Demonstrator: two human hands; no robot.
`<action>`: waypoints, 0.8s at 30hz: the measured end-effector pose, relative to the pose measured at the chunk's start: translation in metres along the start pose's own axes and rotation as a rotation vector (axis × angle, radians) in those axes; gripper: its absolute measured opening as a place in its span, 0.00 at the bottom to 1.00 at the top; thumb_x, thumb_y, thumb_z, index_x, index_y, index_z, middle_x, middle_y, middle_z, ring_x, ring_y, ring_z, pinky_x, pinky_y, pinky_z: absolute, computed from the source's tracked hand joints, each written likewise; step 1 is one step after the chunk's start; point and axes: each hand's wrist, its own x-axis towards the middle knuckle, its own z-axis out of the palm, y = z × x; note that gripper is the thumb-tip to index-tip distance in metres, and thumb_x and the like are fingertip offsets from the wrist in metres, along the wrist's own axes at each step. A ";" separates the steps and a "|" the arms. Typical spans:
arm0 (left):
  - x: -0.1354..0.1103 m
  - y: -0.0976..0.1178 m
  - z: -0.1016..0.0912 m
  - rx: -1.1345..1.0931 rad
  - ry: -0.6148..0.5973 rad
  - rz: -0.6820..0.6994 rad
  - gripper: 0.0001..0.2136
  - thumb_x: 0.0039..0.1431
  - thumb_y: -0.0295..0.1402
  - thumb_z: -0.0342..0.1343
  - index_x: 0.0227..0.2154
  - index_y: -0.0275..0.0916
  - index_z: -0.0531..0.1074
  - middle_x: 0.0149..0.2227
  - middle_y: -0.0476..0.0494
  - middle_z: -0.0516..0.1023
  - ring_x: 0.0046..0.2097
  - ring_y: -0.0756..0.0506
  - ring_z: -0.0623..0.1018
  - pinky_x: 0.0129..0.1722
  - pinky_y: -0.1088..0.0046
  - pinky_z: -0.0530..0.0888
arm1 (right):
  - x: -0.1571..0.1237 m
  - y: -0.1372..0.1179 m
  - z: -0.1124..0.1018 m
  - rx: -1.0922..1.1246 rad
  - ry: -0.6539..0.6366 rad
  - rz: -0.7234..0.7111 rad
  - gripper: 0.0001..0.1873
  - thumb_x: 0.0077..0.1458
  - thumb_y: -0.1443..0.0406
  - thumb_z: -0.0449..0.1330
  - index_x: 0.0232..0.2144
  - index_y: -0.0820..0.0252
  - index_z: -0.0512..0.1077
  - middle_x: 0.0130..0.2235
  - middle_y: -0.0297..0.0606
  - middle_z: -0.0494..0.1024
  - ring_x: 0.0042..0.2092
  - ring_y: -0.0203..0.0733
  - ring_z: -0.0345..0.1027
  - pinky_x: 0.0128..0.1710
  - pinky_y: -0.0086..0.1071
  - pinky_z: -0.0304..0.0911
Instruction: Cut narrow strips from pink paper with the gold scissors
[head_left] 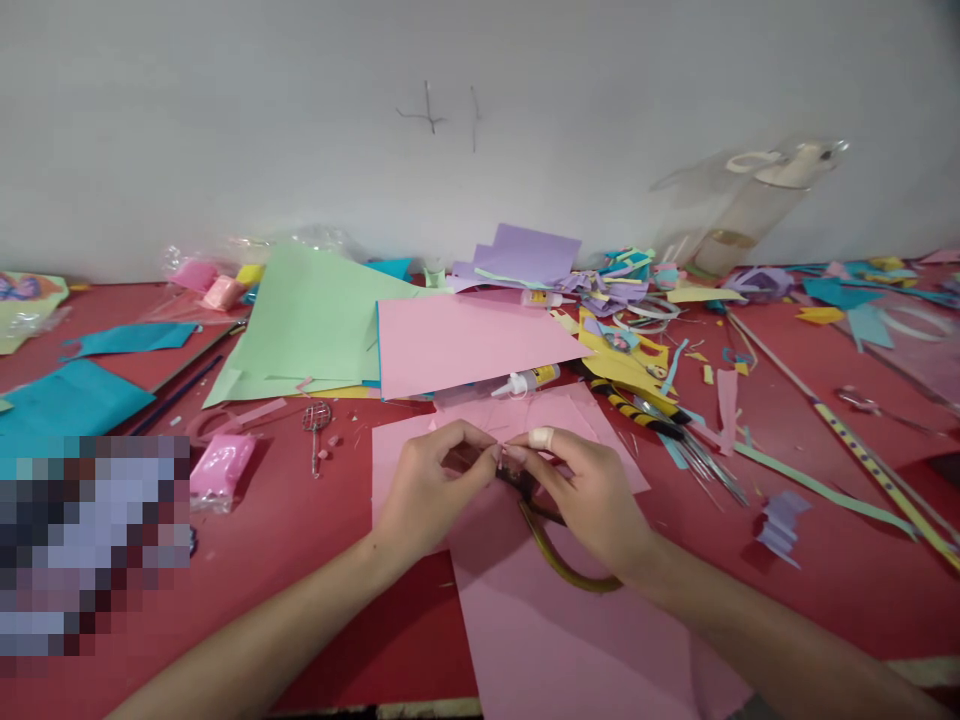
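Observation:
My left hand (pixel 442 480) and my right hand (pixel 589 480) meet over pink paper, thumbs and forefingers pinched together. A tiny pale-pink piece (pixel 502 455) shows between the fingertips, too small to name. My right forefinger wears a light bandage strip (pixel 541 438). Under my hands lies a dark tool with a curved olive-yellow handle (pixel 570 572), apparently scissors, partly hidden by my right hand. Sheets of pink paper (pixel 525 640) spread beneath it on the red table. Just beyond my fingers rests a small glue bottle (pixel 529 380) with a white nozzle.
Green card (pixel 315 320) and pink card (pixel 465 340) lie behind. Yellow-black pliers (pixel 637 408) and metal wires (pixel 709 465) are at right, near a clear bottle (pixel 757 215) against the wall. At left are a pink clay packet (pixel 223 465) and a wire whisk (pixel 316 430).

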 end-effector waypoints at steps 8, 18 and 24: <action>0.000 0.002 0.001 0.020 -0.003 -0.005 0.04 0.56 0.31 0.57 0.28 0.38 0.76 0.27 0.48 0.80 0.29 0.50 0.79 0.28 0.78 0.73 | -0.002 0.003 -0.001 -0.066 0.008 -0.039 0.08 0.63 0.67 0.57 0.32 0.56 0.74 0.33 0.34 0.82 0.33 0.38 0.76 0.33 0.29 0.70; 0.002 -0.002 -0.001 -0.045 -0.013 -0.007 0.05 0.57 0.32 0.58 0.28 0.37 0.75 0.28 0.47 0.80 0.28 0.50 0.78 0.29 0.76 0.74 | 0.000 0.000 -0.003 -0.065 -0.007 -0.073 0.05 0.62 0.64 0.59 0.37 0.55 0.77 0.38 0.35 0.83 0.37 0.40 0.77 0.37 0.30 0.72; 0.003 -0.002 -0.002 -0.070 -0.022 -0.016 0.05 0.57 0.31 0.58 0.28 0.37 0.75 0.28 0.48 0.80 0.28 0.51 0.78 0.30 0.77 0.75 | 0.000 0.001 -0.002 -0.041 -0.006 -0.078 0.05 0.62 0.65 0.60 0.37 0.56 0.77 0.37 0.36 0.83 0.37 0.39 0.77 0.37 0.30 0.72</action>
